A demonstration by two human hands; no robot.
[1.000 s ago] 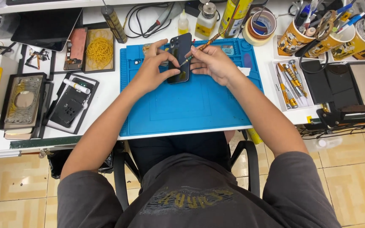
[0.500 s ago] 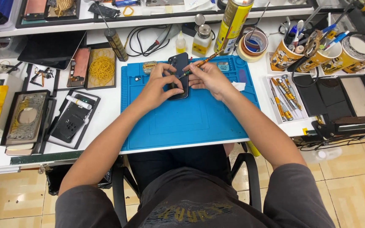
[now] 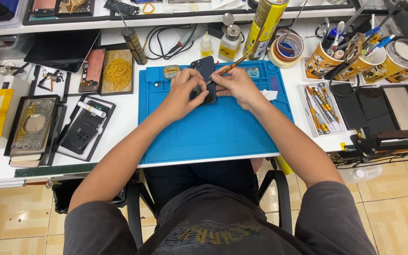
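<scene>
A: Hands barely moving here. The left hand (image 3: 185,92) stays clamped over the dark phone (image 3: 204,78), fingers curled round its left edge, pinning it on the blue work mat (image 3: 213,127) near the mat's far edge.

B: And the right hand (image 3: 236,85)?

A: Closed in a pen-style pinch on the orange-handled screwdriver (image 3: 225,70), tip angled down toward the phone's middle. Compared with a second ago, the phone sits in the same spot and the tool hasn't left it; what has shifted is mostly the view, which has tipped so more of the shelf behind the mat shows.

B: So the work's continuing on one point?

A: I'd judge so: a steady grip and a tool kept in place suggest the same spot is being worked. Whether the tip is seated in a screw, I can't tell; the fingers cover the contact.

B: Anything close by?

A: A small metal tin (image 3: 171,71) just left of the phone, and a yellow spray can (image 3: 265,23) beyond the screwdriver handle.
</scene>
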